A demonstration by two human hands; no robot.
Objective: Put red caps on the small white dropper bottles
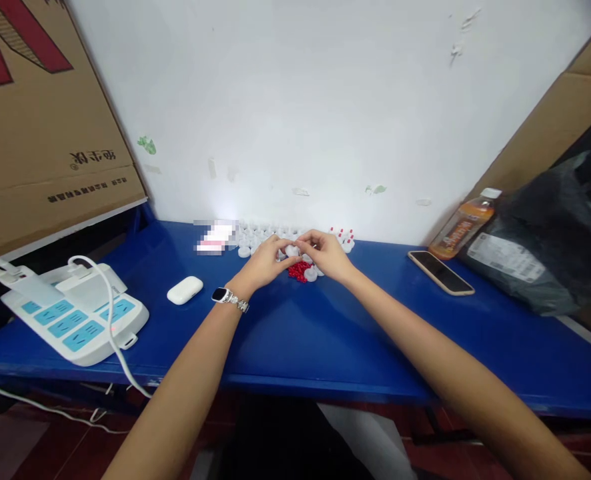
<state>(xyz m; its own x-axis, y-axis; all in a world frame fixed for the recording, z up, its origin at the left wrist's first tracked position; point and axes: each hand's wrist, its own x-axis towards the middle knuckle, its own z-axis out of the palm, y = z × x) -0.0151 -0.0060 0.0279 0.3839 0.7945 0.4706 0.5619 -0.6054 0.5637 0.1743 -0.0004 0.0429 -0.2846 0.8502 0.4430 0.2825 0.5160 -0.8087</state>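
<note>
My left hand (pixel 270 259) is closed with thumb and fingers around a whitish translucent plastic cap (pixel 292 251), held just above the table. My right hand (pixel 327 253) meets it from the other side, its fingertips pinched at the cap's upper edge; what is between them is too small to make out. Below the hands lies a small heap of red pieces (pixel 299 272), with a loose whitish cap (pixel 311 274) beside it. Several more whitish caps (pixel 244 251) stand in rows behind my left hand. Behind my right hand, similar caps carry red tips (pixel 350 240).
On the blue table (pixel 320 340), a white earbud case (pixel 185 291) and a power strip (pixel 80 327) with cables lie left. A phone (pixel 440 272), an orange drink bottle (pixel 463 225) and a dark plastic parcel (pixel 540 233) are right. The white wall (pixel 295 120) bounds the back.
</note>
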